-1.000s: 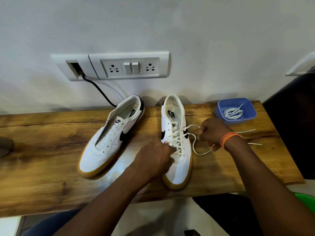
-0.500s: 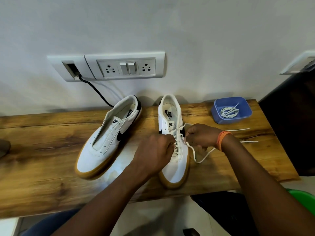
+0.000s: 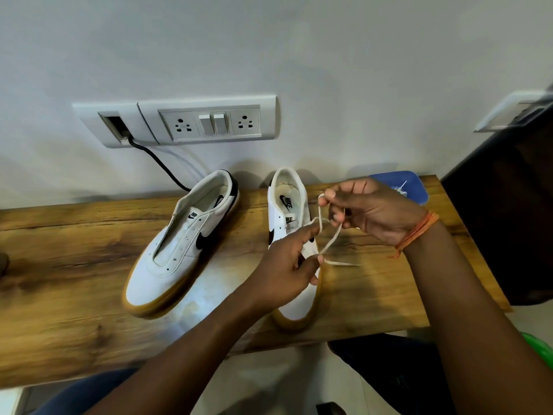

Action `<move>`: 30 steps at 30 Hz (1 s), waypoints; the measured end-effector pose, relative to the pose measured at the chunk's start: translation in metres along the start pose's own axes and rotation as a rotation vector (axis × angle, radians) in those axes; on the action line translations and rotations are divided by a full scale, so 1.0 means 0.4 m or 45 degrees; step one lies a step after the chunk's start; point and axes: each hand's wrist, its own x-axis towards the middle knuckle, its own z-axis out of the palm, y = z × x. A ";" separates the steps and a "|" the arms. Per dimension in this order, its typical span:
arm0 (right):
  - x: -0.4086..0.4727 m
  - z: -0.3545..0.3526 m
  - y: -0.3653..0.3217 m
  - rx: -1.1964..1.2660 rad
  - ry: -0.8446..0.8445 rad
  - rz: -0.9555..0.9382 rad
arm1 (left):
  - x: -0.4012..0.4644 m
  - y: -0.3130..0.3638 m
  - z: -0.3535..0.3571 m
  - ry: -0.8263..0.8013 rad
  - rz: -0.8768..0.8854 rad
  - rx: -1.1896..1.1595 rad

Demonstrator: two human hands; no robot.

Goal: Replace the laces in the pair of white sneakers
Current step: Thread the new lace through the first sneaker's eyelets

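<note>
Overhead, lace (image 3: 329,244) pinched between left hand (image 3: 287,265) and right hand (image 3: 371,211).

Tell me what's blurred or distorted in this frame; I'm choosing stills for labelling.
Head view: motion blur smears the blue tray and the tabletop grain; wide-angle distortion bows the table edge and tilts the socket panel; soft glare between the sneakers; both hands and lace stay readable.
</note>
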 end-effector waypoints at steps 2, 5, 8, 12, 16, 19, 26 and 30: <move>-0.008 -0.027 -0.002 0.073 0.088 -0.003 | -0.010 -0.008 0.014 -0.074 0.142 0.230; -0.016 -0.057 0.000 0.233 0.181 -0.008 | -0.019 -0.030 0.031 -0.295 0.231 0.692; -0.022 -0.088 -0.008 0.467 0.229 -0.078 | -0.027 -0.041 0.054 -0.463 0.171 0.886; -0.023 -0.117 -0.002 0.636 0.308 -0.117 | -0.024 -0.043 0.062 -0.466 0.163 0.860; -0.015 -0.092 0.005 0.403 0.243 -0.091 | -0.018 -0.015 0.062 -0.117 0.251 0.432; -0.008 -0.023 0.004 0.109 0.035 0.012 | 0.003 0.017 0.037 0.367 0.149 0.057; 0.011 0.055 0.012 -0.070 -0.162 0.080 | 0.006 0.033 -0.040 0.608 0.246 0.023; -0.001 0.030 0.003 0.007 -0.099 0.069 | 0.004 0.014 -0.039 0.575 0.136 0.126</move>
